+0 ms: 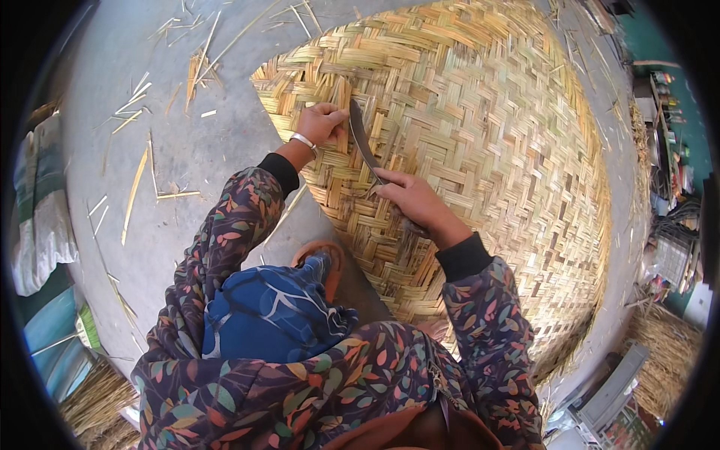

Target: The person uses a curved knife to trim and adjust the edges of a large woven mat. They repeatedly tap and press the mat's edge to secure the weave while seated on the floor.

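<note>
A large woven mat [480,150] of flat yellow-green plant strips spreads over the floor in front of me and to the right. My right hand [416,201] is wrapped around the handle of a sickle [362,139]. Its dark curved blade points away from me over the mat, with the tip close to my left fingertips. At the mat's left edge, my left hand [322,124], with a pale bangle [303,141] at the wrist, has thumb and fingers pinched together against the weave. Whatever lies between those fingertips is too small to make out.
Loose strips [135,187] litter the grey concrete floor [180,142] on the left. My knee [262,311] in blue cloth and a brown shoe [330,262] are beside the mat's near left edge. Straw bundles [667,352] and a grey metal object [611,386] stand at the lower right.
</note>
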Available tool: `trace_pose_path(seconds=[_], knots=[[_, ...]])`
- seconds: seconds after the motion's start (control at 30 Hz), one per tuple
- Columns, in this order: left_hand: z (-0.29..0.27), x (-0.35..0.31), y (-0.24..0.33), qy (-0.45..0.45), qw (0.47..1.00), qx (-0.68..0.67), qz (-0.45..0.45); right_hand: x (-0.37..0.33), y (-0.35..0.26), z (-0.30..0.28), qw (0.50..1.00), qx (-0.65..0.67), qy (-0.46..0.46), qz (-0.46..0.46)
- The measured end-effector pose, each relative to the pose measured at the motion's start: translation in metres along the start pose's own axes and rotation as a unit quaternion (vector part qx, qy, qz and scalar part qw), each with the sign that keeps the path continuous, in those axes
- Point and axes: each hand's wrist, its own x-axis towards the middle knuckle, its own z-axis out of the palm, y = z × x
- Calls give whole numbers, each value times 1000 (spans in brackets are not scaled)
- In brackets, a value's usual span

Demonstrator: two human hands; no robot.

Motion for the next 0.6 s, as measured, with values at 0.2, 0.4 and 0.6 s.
trace_pose_path(seconds=[0.2,0.4,0.6], knots=[[-6,4,2,-62,994,-82,-45,3,-3,-16,996,-84,-10,-16],[-2,1,13,-58,989,-103,-87,16,-11,-14,989,-146,4,-35],[6,2,22,-31,994,-32,-103,10,6,24,955,-276,103,-38]])
